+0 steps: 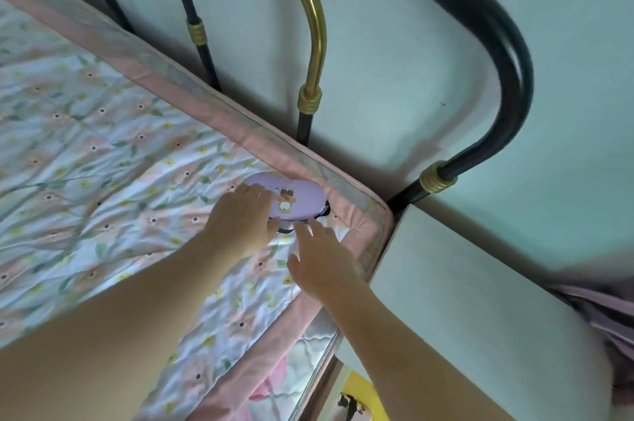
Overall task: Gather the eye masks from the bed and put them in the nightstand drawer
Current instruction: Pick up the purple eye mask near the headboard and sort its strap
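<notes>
A lilac eye mask (303, 199) with a small printed patch and a dark strap lies at the bed's far right corner, near the headboard. My left hand (245, 218) rests on the mask's left half, fingers spread over it. My right hand (320, 261) hovers just in front of the mask with fingers apart and nothing in them. The white nightstand (480, 310) stands right of the bed. Below its near edge a drawer (356, 396) stands slightly open, showing yellow inside.
The floral quilt with a pink border (113, 173) covers the bed. A black and brass metal headboard (312, 43) stands against the pale green wall. Purple cloth (603, 314) lies at the right beyond the nightstand.
</notes>
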